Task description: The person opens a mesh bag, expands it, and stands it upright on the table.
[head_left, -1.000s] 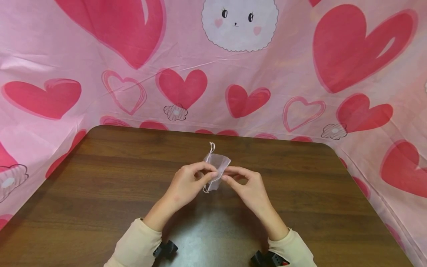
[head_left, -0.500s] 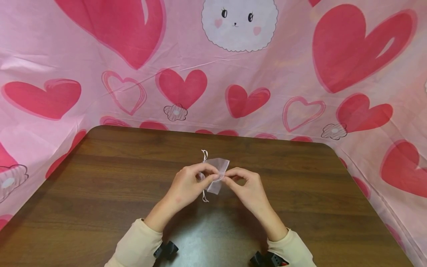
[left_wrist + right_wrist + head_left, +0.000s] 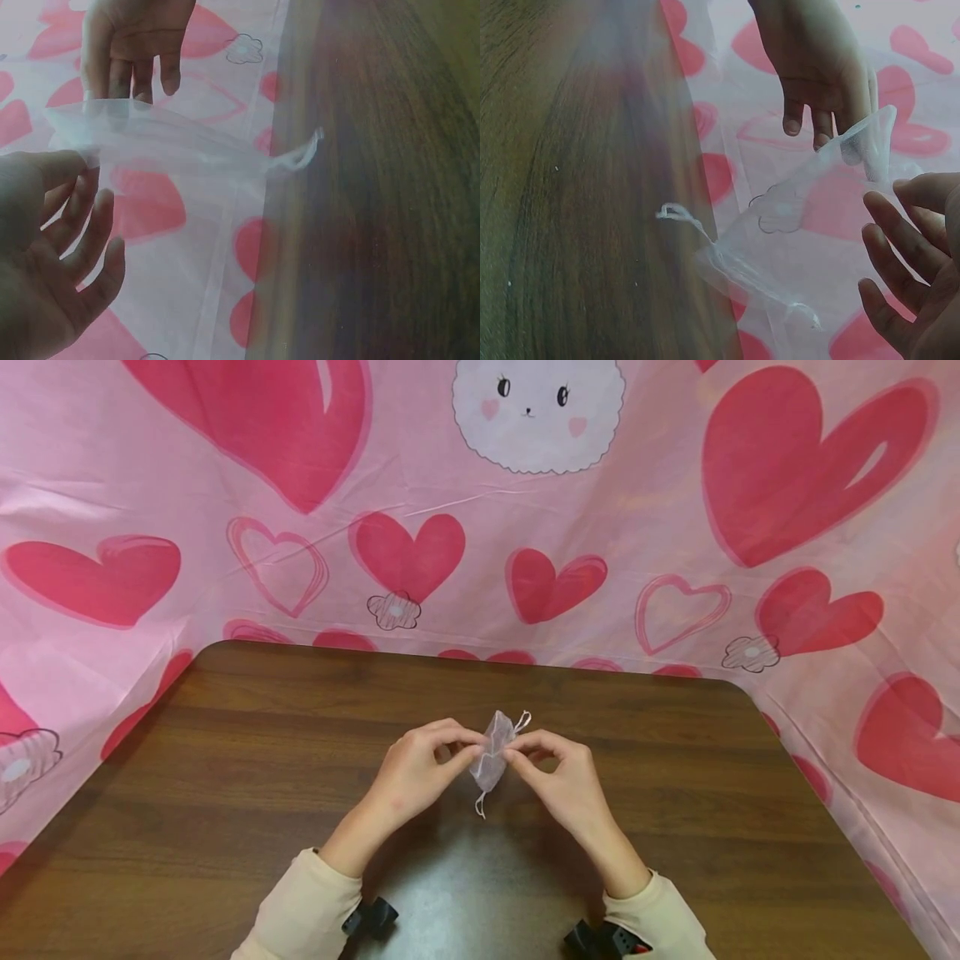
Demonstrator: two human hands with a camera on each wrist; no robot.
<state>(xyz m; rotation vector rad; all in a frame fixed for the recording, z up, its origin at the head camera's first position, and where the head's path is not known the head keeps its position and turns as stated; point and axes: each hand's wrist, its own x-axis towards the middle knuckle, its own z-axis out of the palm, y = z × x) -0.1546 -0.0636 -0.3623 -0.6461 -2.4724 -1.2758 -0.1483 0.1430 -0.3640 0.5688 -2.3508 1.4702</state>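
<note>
A small sheer white drawstring pouch (image 3: 491, 770) is held up between both hands above the table. My left hand (image 3: 415, 770) pinches its left side between thumb and fingertips. On the opposite side, my right hand (image 3: 557, 775) pinches it the same way. White cord loops stick out at the upper right and at the bottom in the head view. In the right wrist view the pouch (image 3: 825, 199) is spread out and see-through, and nothing shows inside it. The other fingers of the right hand (image 3: 915, 255) are loosely bent away from the cloth.
Under the hands is a dark brown wooden table (image 3: 225, 760) with rounded far corners. A pink cloth (image 3: 637, 510) printed with red hearts hangs behind it and along both sides. Each wrist wears a black camera mount (image 3: 371, 917) below the sleeve.
The pouch has been turned between the fingers: its cord loops, earlier at the left, now point to the upper right and the bottom. Both hands have stayed in nearly the same place.
</note>
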